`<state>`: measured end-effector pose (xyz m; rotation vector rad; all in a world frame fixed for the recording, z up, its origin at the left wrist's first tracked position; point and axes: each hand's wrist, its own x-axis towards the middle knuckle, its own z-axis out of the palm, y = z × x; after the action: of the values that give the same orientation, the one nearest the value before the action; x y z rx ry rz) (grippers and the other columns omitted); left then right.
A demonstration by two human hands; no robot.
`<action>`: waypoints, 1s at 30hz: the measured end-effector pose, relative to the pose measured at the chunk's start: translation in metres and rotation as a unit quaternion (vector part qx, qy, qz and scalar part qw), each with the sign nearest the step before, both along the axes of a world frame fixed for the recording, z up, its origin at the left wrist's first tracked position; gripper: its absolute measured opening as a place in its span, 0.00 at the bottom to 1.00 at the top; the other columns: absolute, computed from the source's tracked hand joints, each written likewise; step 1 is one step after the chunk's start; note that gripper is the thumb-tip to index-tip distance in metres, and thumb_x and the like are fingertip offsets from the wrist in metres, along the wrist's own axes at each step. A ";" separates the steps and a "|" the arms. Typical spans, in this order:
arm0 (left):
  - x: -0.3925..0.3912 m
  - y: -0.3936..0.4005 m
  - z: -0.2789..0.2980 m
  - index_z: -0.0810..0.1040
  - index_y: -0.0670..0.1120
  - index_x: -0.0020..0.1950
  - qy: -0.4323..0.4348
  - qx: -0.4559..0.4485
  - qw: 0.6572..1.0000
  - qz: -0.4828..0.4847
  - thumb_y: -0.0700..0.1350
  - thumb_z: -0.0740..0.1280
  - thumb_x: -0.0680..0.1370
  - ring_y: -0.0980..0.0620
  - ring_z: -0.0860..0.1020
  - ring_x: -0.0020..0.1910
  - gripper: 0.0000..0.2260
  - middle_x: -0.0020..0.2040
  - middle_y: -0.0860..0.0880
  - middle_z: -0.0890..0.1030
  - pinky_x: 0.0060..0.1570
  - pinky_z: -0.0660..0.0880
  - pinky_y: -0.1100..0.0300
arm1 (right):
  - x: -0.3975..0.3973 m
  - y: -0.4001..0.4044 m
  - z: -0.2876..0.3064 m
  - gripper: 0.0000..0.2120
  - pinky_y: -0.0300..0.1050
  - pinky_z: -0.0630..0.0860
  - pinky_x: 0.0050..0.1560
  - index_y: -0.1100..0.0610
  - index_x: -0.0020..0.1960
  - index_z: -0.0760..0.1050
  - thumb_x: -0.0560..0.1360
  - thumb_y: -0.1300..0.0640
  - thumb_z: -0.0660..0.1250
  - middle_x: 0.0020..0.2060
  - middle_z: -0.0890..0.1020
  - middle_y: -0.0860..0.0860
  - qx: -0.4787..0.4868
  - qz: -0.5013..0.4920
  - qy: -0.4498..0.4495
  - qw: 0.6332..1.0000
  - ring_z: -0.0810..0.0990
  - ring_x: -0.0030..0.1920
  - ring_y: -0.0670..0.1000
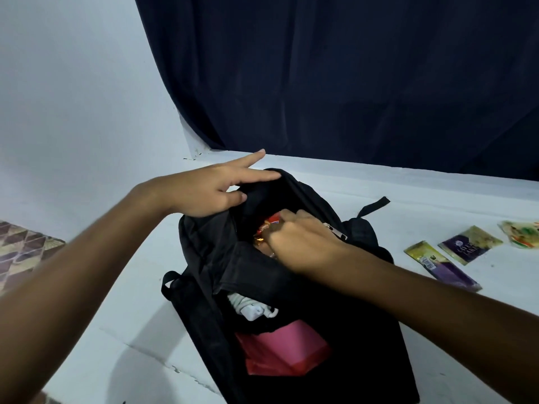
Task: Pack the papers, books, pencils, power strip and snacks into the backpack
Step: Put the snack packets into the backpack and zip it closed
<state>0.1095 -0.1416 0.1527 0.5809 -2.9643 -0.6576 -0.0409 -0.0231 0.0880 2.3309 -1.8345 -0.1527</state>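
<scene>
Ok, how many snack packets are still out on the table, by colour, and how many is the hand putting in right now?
Purple-and-gold packets on the table: 2
Green-and-orange packets on the table: 1
Red-and-orange packets under the right hand in the backpack: 1
Total: 4

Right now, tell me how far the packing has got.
Done: a white power strip and pink and red books already sit in the black backpack. In hand: the right hand pushes a red snack packet in while the left hand holds the opening. Left: three snack packets on the white surface.
</scene>
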 end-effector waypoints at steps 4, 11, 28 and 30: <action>-0.001 -0.001 -0.002 0.61 0.71 0.67 0.004 0.002 1.000 0.007 0.35 0.59 0.81 0.69 0.46 0.75 0.30 0.78 0.62 0.47 0.71 0.56 0.65 | 0.001 0.002 -0.009 0.14 0.55 0.64 0.61 0.52 0.65 0.71 0.82 0.52 0.54 0.66 0.72 0.55 0.023 -0.004 0.039 0.999 0.66 0.65 0.59; -0.004 -0.006 -0.010 0.62 0.67 0.69 0.008 0.003 1.000 0.021 0.33 0.59 0.80 0.70 0.50 0.73 0.30 0.78 0.59 0.53 0.63 0.54 0.80 | -0.030 0.019 0.040 0.16 0.44 0.79 0.44 0.52 0.50 0.81 0.74 0.66 0.58 0.42 0.83 0.47 0.036 0.016 -0.437 0.899 0.82 0.42 0.49; -0.013 -0.015 -0.017 0.64 0.69 0.67 0.012 0.024 1.000 0.016 0.34 0.60 0.80 0.71 0.52 0.73 0.30 0.77 0.62 0.55 0.58 0.59 0.81 | -0.224 0.057 -0.125 0.21 0.55 0.74 0.54 0.54 0.65 0.68 0.73 0.53 0.61 0.58 0.76 0.57 0.087 -0.469 -0.106 0.872 0.72 0.60 0.61; -0.013 -0.015 -0.018 0.64 0.70 0.67 0.011 0.024 1.000 0.013 0.33 0.61 0.80 0.77 0.51 0.69 0.31 0.77 0.62 0.55 0.58 0.59 0.81 | -0.220 0.054 -0.129 0.20 0.52 0.73 0.50 0.55 0.65 0.69 0.74 0.55 0.62 0.57 0.77 0.57 0.038 -0.459 -0.072 0.884 0.74 0.59 0.60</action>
<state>0.0961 -0.1565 0.1349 0.6090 -2.9227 -0.7294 -0.2608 0.0310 -0.0413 1.3250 -2.8928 -0.1643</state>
